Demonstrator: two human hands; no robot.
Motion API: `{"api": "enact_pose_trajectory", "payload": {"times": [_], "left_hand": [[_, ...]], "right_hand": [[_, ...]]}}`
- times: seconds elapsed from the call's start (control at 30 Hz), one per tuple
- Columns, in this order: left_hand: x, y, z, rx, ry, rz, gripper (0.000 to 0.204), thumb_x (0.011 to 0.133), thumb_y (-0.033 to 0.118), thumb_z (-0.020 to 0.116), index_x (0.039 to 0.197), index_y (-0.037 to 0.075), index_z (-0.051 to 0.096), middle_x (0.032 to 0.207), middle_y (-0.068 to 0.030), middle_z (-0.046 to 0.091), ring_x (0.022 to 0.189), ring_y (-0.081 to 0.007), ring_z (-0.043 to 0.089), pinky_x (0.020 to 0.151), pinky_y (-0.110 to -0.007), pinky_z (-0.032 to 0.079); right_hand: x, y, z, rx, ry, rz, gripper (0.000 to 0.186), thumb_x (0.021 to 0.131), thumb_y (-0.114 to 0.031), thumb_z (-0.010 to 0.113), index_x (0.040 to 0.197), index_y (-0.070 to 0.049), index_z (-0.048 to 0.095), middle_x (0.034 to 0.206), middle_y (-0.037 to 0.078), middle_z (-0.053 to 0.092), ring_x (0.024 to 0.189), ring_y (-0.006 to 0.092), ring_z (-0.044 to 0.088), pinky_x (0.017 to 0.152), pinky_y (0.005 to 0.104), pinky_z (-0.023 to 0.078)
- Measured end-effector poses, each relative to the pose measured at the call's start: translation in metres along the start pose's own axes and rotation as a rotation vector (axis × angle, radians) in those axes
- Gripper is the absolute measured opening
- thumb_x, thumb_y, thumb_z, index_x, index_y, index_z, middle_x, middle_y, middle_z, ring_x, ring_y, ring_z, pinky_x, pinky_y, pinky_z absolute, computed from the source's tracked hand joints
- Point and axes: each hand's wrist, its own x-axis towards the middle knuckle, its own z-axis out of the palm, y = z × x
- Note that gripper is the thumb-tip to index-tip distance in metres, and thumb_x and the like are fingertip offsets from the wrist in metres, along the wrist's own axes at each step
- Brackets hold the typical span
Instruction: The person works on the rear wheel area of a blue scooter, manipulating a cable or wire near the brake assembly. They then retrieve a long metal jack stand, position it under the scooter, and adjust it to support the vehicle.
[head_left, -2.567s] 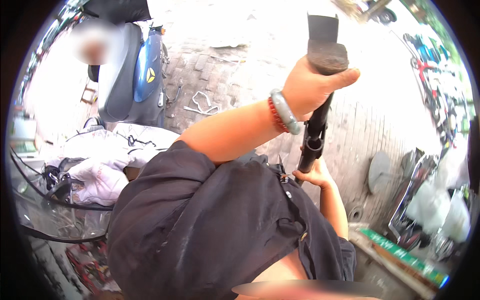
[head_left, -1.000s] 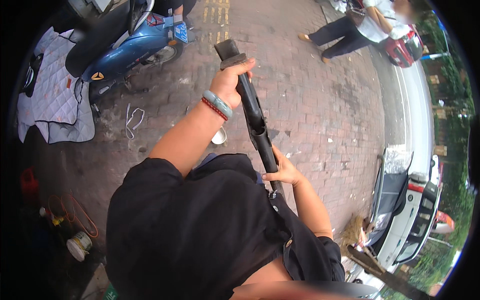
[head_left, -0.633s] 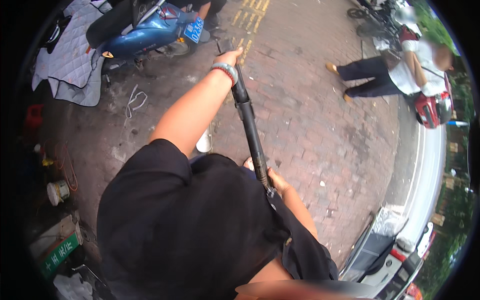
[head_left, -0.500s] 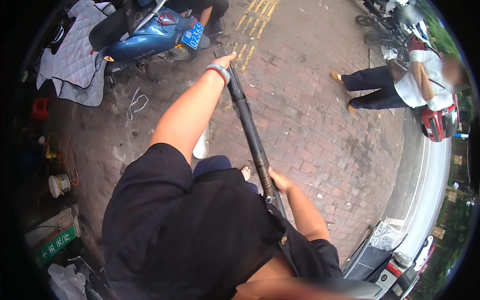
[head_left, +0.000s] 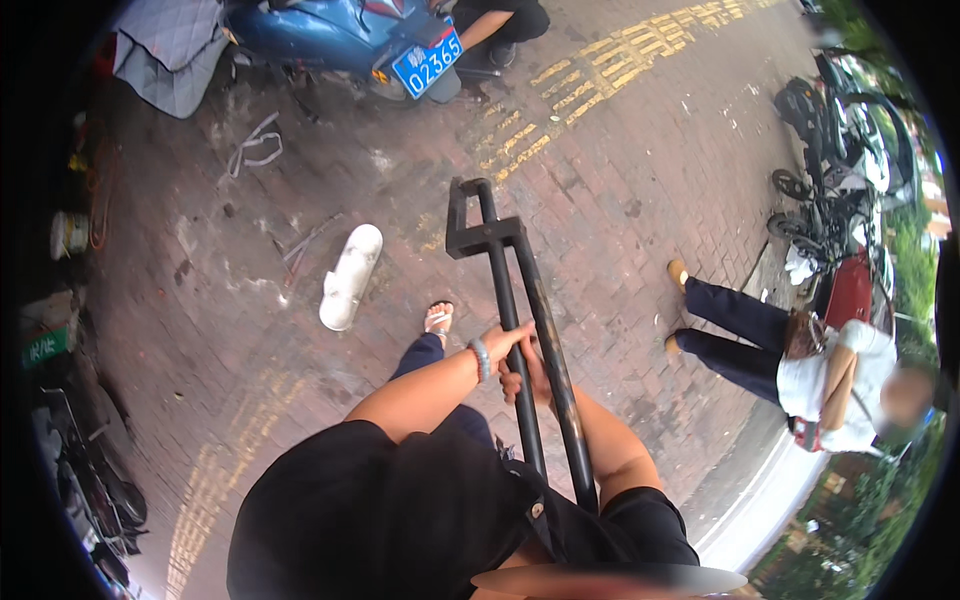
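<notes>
A black metal frame (head_left: 504, 290) slants away from my body. It has two long, worn parallel tubes and an angular bracket (head_left: 485, 237) at its far end. My left hand (head_left: 497, 347), with a bracelet at the wrist, is closed on the left tube. Just below it, my right hand (head_left: 538, 378) reaches between the tubes, its fingers curled round that same left tube. The near ends of the tubes run down against my black shirt. A white, elongated rounded piece (head_left: 352, 278) lies on the paving to the left, near my sandalled foot (head_left: 438, 319).
A blue scooter (head_left: 330, 35) stands at the far left, with a crouching person (head_left: 505, 22) beside it. A grey quilted cover (head_left: 172, 60) hangs nearby. To the right stands a person in a white top (head_left: 850, 370), near parked motorbikes (head_left: 825, 170). A pale strap (head_left: 256, 145) lies on the ground.
The frame has turned, showing both tubes and its end bracket. My left hand has come down from the far end to beside my right hand. The view has shifted, revealing the whole white piece.
</notes>
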Motion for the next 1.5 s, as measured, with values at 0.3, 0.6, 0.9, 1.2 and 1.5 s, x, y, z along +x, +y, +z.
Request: {"api": "enact_pose_trajectory", "payload": {"times": [0.3, 0.6, 0.9, 1.2, 1.5], "left_hand": [[0.163, 0.059, -0.061, -0.089, 0.581, 0.265, 0.019, 0.076, 0.019, 0.07, 0.075, 0.002, 0.06, 0.065, -0.0055, 0.059, 0.057, -0.0159, 0.058, 0.05, -0.031, 0.045], [0.211, 0.097, 0.019, -0.438, 0.387, 0.515, 0.062, 0.074, 0.001, 0.071, 0.116, 0.014, 0.028, 0.086, -0.0079, 0.056, 0.069, -0.0197, 0.06, 0.058, -0.036, 0.055], [0.164, 0.069, 0.162, -0.568, 0.374, 0.651, 0.041, 0.079, 0.01, 0.067, 0.114, 0.007, 0.044, 0.076, -0.0043, 0.058, 0.065, -0.0142, 0.057, 0.058, -0.03, 0.049], [0.05, 0.004, 0.077, -0.114, 0.588, 0.217, 0.032, 0.082, 0.012, 0.059, 0.105, 0.006, 0.037, 0.069, -0.0065, 0.051, 0.053, -0.0166, 0.054, 0.046, -0.032, 0.048], [0.191, -0.105, -0.019, -0.694, 0.164, 0.416, 0.055, 0.09, 0.051, 0.047, 0.124, 0.008, 0.047, 0.111, -0.0195, 0.058, 0.1, -0.029, 0.059, 0.088, -0.038, 0.05]], "right_hand": [[-0.131, -0.118, -0.057, -0.175, 0.241, 0.086, 0.072, 0.08, -0.052, 0.061, 0.133, -0.008, 0.038, 0.098, 0.013, 0.06, 0.079, 0.0241, 0.062, 0.073, 0.0372, 0.051], [-0.094, -0.279, -0.133, -0.872, 0.535, 0.061, 0.028, 0.079, -0.009, 0.068, 0.103, -0.001, 0.056, 0.07, 0.004, 0.057, 0.054, 0.0122, 0.054, 0.047, 0.0259, 0.045], [-0.099, -0.377, -0.176, -0.984, 0.304, 0.031, 0.016, 0.081, -0.013, 0.064, 0.088, -0.003, 0.053, 0.068, 0.006, 0.056, 0.055, 0.0147, 0.054, 0.048, 0.0289, 0.046], [-0.097, -0.398, -0.19, -1.187, 0.445, 0.1, 0.028, 0.083, -0.03, 0.066, 0.084, -0.004, 0.056, 0.065, 0.007, 0.055, 0.052, 0.017, 0.054, 0.047, 0.0323, 0.046], [-0.048, -0.404, -0.303, -0.819, 0.451, 0.338, 0.059, 0.081, -0.055, 0.06, 0.105, -0.002, 0.054, 0.083, 0.017, 0.064, 0.061, 0.021, 0.061, 0.056, 0.0328, 0.052]]}}
